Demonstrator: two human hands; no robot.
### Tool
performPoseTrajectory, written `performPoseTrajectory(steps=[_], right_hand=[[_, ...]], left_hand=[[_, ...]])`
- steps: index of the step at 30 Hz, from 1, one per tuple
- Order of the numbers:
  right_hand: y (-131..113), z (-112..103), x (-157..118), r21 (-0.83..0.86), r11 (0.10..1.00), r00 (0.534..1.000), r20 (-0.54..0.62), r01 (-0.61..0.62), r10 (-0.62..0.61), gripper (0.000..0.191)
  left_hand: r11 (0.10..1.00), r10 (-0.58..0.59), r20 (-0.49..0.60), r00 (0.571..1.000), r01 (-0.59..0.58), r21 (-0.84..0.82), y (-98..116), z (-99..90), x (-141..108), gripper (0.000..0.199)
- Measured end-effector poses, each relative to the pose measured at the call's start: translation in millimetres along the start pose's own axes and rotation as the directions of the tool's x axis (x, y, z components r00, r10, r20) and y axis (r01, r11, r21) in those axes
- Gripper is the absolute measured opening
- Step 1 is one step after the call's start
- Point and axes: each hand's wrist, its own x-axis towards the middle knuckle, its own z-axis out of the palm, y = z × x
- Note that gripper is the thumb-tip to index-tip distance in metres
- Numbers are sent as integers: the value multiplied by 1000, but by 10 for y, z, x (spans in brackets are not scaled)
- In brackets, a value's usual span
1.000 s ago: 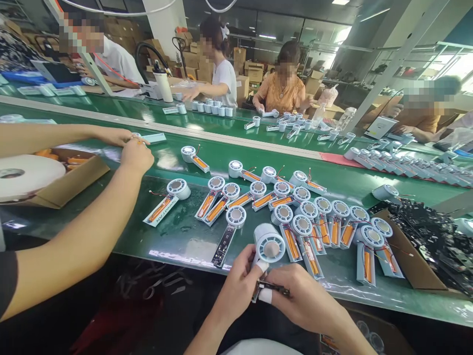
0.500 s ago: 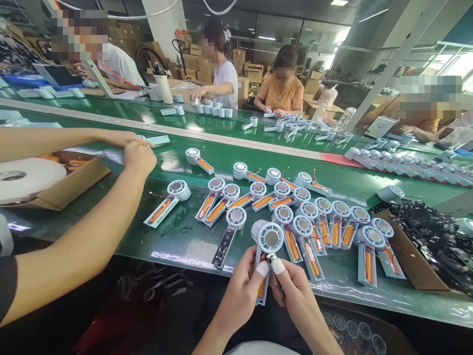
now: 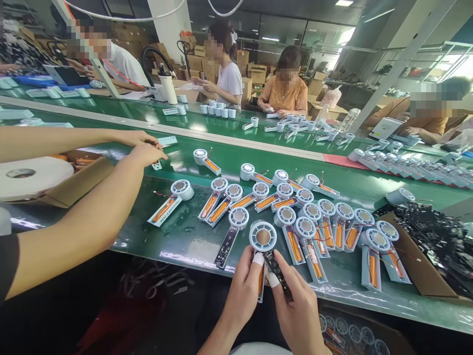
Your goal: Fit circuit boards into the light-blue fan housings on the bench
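Note:
My left hand (image 3: 242,283) is closed around the handle of a small light-blue handheld fan (image 3: 263,235), its round head facing up and an orange battery showing in the handle. Between the thumb and fingers of my right hand (image 3: 295,301) is a narrow black circuit board (image 3: 276,272), tilted beside the fan's handle, its top end close under the head. White covers wrap my thumbs. Just ahead lies another fan (image 3: 238,217) with a black circuit board (image 3: 226,248) on its handle. To the right, several fans (image 3: 306,227) show orange batteries and thin wires.
A cardboard box (image 3: 417,268) heaped with black circuit boards (image 3: 436,241) stands at the right. At the left, a co-worker's arms (image 3: 99,212) reach across the green bench (image 3: 148,246), near a box with a white roll (image 3: 35,180). Several people sit across the line.
The circuit board in my right hand has turned so its component side shows beside the handle. The co-worker's hands at left have shifted and separated slightly. My view has moved a little.

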Motion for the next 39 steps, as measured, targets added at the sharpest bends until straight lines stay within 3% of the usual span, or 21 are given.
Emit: performPoseTrajectory(steps=[7, 10, 13, 15, 17, 21, 24, 26, 28, 30, 33, 35, 37, 39], right_hand=[[-49, 139, 58, -22, 999, 999, 1, -45, 45, 48], [-63, 191, 53, -2, 998, 998, 23, -57, 57, 51], [-82, 171, 56, -62, 996, 992, 100, -67, 73, 55], [-112, 103, 79, -143, 989, 975, 210, -40, 70, 61], [-144, -6, 124, -206, 978, 925, 373, 9, 70, 71], [-113, -243, 236, -126, 992, 753, 655, 30, 61, 92], [13, -299, 269, 62, 990, 723, 689, -129, 50, 89], [86, -252, 241, 249, 916, 738, 672, -313, 69, 87], [106, -164, 176, 462, 738, 755, 648, -492, 98, 91], [72, -74, 93, 608, 530, 769, 624, -591, 142, 90], [-20, 14, -6, 657, 365, 750, 608, -659, 260, 89], [-58, 32, -32, 638, 338, 722, 601, -691, 343, 90], [-54, 21, -25, 609, 352, 703, 587, -710, 403, 88], [-7, -19, 8, 556, 433, 705, 567, -710, 426, 82]], left_hand=[[994, -1, 9, 1000, 0, 113, -169, 69, -54, 60], [990, 26, 20, 999, -28, 135, -193, 115, -54, 62], [992, 42, 17, 999, -44, 121, -188, 125, -37, 59], [995, 31, 3, 1000, -31, 95, -176, 112, -19, 58], [998, 20, 5, 1000, -20, 66, -159, 85, 0, 55], [998, -36, -11, 999, 37, 54, -118, 14, 19, 47], [995, -93, -34, 995, 92, -34, -98, 8, 5, 46], [978, -128, 19, 992, 129, -167, -94, 43, -13, 50], [941, -172, 95, 981, 192, -279, -93, 94, -26, 58], [922, -235, 135, 963, 265, -283, -89, 134, -25, 64], [964, -242, 99, 965, 251, -83, -62, 130, 13, 58], [985, -116, 65, 991, 106, 136, -29, 74, 48, 47], [922, 49, 88, 995, -79, 380, 3, -25, 69, 39], [772, 245, 83, 966, -246, 586, 9, -167, 76, 37]])
